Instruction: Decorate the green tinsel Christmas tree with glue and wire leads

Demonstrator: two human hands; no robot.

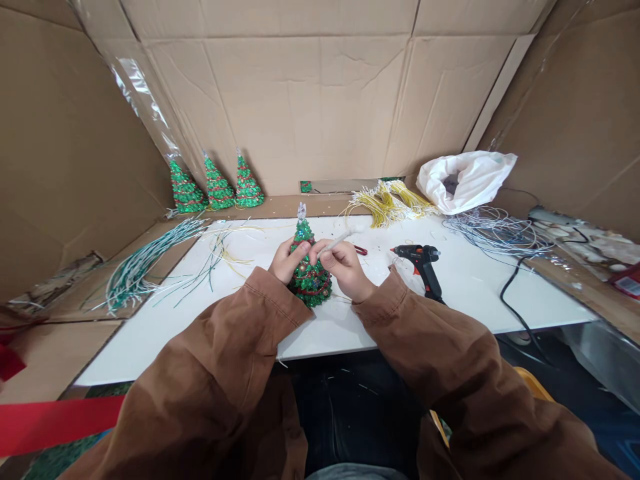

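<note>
A small beaded Christmas tree (313,283), green with red garland and a clear topper, stands upright at the front of the white board. My left hand (289,260) is closed around its left side, thumb across the beads. In my right hand (346,267) a thin pale stick (336,241) with a whitish far end is pinched between thumb and fingers, close against the tree's right side. What the stick is exactly, I cannot make out. Beyond the right hand lies a small red tool (361,251), partly hidden. To the right rests a black glue gun (421,263) with an orange trigger.
Three similar trees (218,185) stand at the back left. Green-and-white wires (145,267) lie at left, yellow-and-white wires (387,203) at the back. A white bag (473,179) and loose silvery wires (493,230) are at right. A black cable (513,300) crosses the board's right edge. Cardboard walls surround the board.
</note>
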